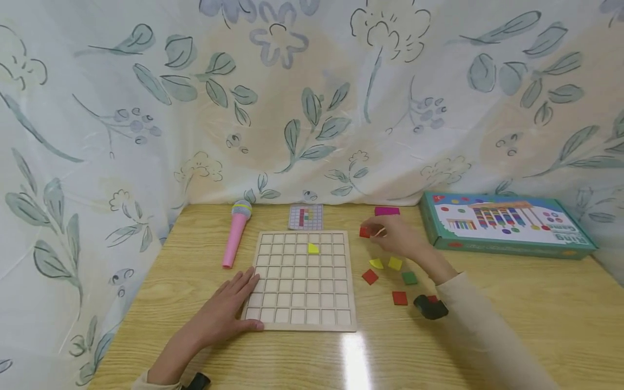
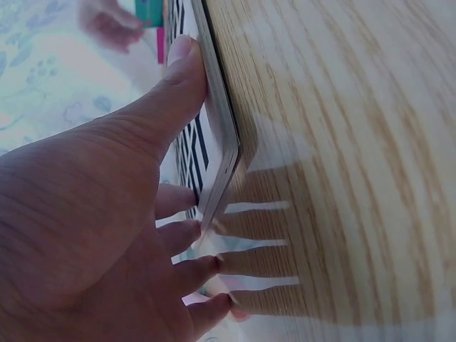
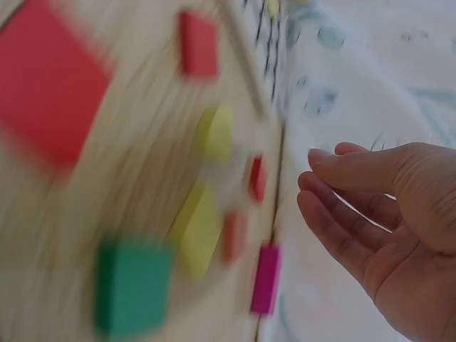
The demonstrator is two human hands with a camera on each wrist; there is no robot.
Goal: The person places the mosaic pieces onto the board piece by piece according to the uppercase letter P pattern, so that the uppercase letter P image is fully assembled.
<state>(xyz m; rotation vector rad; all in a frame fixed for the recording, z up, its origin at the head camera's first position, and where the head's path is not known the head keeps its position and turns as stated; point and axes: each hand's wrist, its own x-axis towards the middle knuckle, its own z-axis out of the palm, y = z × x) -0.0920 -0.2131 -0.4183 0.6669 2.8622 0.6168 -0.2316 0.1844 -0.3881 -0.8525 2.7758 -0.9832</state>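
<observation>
My left hand [image 1: 226, 309] rests at the lower left corner of a wooden grid board [image 1: 298, 328]. Its thumb lies on the front edge and its straight fingers spread along the left side. A yellow rounded piece [image 1: 313, 248] sits in an upper cell of the grid. To the right of the board, my right hand [image 1: 396, 235] hovers with its fingertips right by a red square tile [image 1: 364, 232]. In the right wrist view the fingers [image 3: 324, 214] are loosely bent, with nothing between them and the thumb.
Right of the board lie a green tile [image 1: 409, 278], a yellow square [image 1: 395, 264], a yellow rounded piece [image 1: 376, 264] and several red tiles [image 1: 400, 298]. A magenta block [image 1: 387, 210], pattern card [image 1: 306, 216], pink toy microphone [image 1: 235, 235] and game box [image 1: 507, 222] stand farther back, near the curtain.
</observation>
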